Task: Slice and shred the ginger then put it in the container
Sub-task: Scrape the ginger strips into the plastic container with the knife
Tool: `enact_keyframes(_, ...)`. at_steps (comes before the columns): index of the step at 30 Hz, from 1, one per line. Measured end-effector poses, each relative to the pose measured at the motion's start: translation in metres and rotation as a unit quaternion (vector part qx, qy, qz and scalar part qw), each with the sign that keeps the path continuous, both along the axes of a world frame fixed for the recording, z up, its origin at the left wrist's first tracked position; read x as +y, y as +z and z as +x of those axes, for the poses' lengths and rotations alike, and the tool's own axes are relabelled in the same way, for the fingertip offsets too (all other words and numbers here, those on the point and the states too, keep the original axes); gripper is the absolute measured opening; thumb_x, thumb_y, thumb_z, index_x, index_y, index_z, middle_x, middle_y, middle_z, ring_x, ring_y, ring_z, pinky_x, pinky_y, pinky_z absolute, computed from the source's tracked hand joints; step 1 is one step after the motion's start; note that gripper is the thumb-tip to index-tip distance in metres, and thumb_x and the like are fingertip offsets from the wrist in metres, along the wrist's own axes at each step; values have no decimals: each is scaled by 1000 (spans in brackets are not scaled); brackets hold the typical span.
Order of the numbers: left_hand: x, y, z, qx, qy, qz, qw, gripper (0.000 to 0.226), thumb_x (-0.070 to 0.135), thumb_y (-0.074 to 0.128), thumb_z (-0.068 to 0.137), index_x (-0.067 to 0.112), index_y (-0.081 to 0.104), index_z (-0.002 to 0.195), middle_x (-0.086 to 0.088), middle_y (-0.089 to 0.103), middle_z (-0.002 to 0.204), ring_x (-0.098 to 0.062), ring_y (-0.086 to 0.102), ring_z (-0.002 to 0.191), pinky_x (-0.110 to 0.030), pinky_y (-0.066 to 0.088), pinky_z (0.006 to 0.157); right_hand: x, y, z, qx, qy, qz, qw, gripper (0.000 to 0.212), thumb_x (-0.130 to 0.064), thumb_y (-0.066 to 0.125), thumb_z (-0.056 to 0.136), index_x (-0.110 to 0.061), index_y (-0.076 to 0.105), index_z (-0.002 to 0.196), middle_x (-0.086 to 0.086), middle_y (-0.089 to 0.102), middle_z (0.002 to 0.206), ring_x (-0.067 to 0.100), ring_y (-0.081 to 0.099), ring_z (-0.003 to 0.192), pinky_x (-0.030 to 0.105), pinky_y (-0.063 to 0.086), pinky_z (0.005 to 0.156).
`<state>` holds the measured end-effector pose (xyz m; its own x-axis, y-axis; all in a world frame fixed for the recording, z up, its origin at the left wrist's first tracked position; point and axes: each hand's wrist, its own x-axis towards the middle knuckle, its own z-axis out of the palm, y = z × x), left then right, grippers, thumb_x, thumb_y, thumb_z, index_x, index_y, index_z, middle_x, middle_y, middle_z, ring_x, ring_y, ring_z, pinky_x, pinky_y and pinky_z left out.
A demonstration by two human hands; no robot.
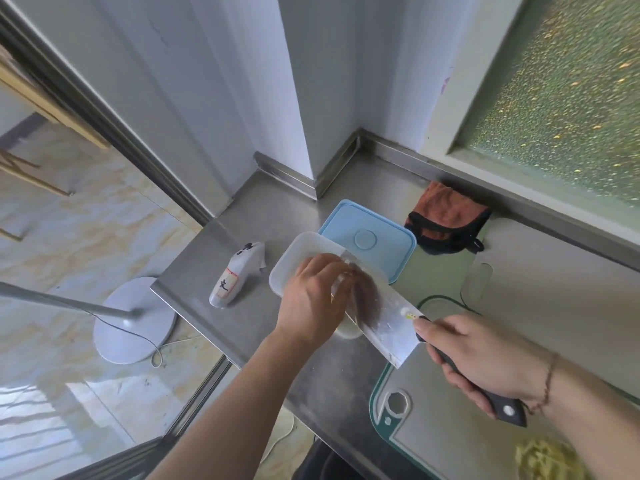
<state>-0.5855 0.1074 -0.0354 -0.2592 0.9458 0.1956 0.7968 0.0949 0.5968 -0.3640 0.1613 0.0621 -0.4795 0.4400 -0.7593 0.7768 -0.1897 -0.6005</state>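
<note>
My right hand (485,355) grips the black handle of a cleaver (388,317), whose wide blade lies flat over the white plastic container (294,258). My left hand (315,296) rests against the blade above the container, fingers extended along the steel; whether ginger lies under them is hidden. A pile of pale yellow shredded ginger (543,459) lies on the cutting board (450,427) at the bottom right, partly behind my right forearm.
The container's blue lid (370,237) lies just behind it. An orange and black cloth (446,220) sits by the window. A white handheld device (239,271) lies near the steel counter's (263,216) left edge. A fan base (135,320) stands on the floor below.
</note>
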Motion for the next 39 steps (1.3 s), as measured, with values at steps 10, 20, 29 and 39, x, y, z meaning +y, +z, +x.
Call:
enact_keyframes(10,-12,-14,-14,92,-10,21,996,25,32,61,93,15,79,98,-1,75,101,-29,68,93,-38,54,88,-5,1,6,10,-43,13,999,49,-48,37,98,-7,45,72,7,42,42,21,38,27,23,32,37)
enact_keyframes(20,-21,-5,0,108,23,-30,993,58,60,53,93,17,58,132,-3,57,133,-28,50,123,-52,35,108,-11,-2,-1,43,-62,42,996,51,-48,37,97,-5,46,71,14,44,45,23,40,29,20,32,34)
enact_keyframes(29,-24,-19,-17,144,39,-2,989,23,16,65,87,10,74,108,-5,72,109,-35,62,108,-53,43,101,-31,-3,6,-3,-34,201,979,53,-51,41,94,-6,38,66,2,37,42,19,48,28,22,34,36)
enact_keyframes(39,-34,-3,86,-21,-133,160,978,31,13,66,94,14,59,124,-11,62,130,-31,56,124,-42,45,108,-92,-52,98,105,-292,219,925,40,-45,40,97,-15,51,72,1,47,51,12,40,40,20,33,39)
